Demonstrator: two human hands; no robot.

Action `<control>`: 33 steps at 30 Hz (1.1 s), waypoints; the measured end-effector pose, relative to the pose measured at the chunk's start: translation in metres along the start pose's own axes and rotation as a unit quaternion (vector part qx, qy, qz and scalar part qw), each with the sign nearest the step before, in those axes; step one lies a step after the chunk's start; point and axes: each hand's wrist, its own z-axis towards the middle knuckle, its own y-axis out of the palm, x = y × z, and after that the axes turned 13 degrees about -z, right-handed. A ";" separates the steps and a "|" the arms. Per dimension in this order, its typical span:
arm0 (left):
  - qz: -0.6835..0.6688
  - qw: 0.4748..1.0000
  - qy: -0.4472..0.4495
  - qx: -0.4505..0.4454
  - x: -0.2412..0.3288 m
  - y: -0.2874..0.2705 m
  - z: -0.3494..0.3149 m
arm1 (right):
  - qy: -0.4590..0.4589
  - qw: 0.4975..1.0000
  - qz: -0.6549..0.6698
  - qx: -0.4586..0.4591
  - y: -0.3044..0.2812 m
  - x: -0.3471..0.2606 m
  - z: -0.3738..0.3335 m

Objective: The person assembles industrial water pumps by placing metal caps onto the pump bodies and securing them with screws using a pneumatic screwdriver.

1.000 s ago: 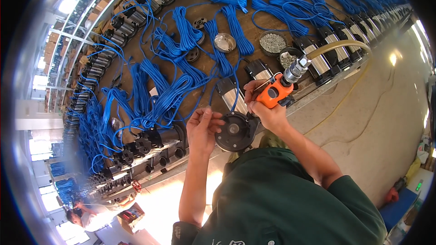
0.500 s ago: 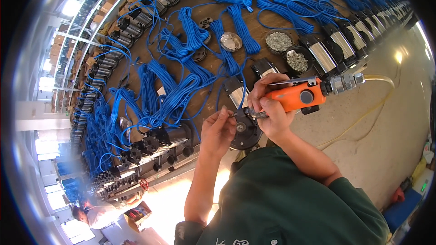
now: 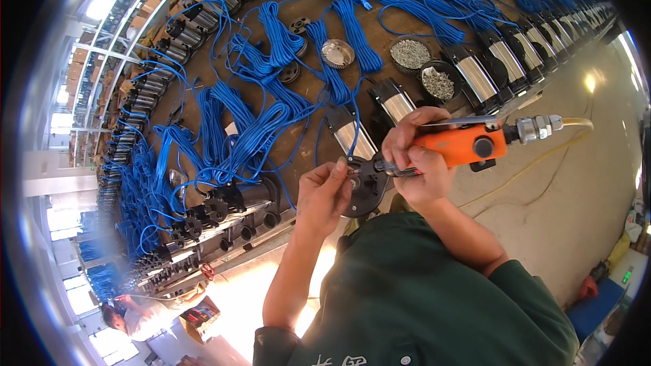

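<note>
My right hand [image 3: 424, 166] is wrapped round an orange air screwdriver [image 3: 458, 144], which lies nearly level with its nose toward my left hand. The thumb and fingertips of my left hand [image 3: 321, 200] are pinched together at the tool's tip. Whatever thin piece they hold there is too small to name. Right beneath both hands is the round black end cap [image 3: 369, 193] of a motor, partly covered by fingers and tool. Behind it lie a silver motor cylinder [image 3: 351, 132] and a second silver cylinder [image 3: 393, 100], with a blue cable running past.
Coiled blue cables [image 3: 254, 142] cover much of the brown bench. Two bowls of small metal parts, one a dark bowl [image 3: 439, 83], stand beyond my right hand. A yellow air hose [image 3: 542, 159] trails right from the tool. Another person [image 3: 146, 315] is at the lower left.
My right hand and the screwdriver have shifted slightly right, and more of the tool's nose shows. The left hand keeps its pinch. The whole view has moved a little.
</note>
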 end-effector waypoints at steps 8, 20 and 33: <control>0.422 0.854 0.252 -0.168 -0.005 0.007 -0.008 | 0.038 0.998 -0.006 0.058 -0.025 -0.024 -0.013; 0.806 0.489 0.323 -0.080 -0.054 0.015 -0.007 | 0.130 0.982 -0.133 -0.004 -0.047 0.003 -0.030; 0.586 0.748 0.311 -0.021 -0.032 -0.031 -0.012 | 0.152 0.963 -0.206 -0.081 -0.039 0.008 -0.030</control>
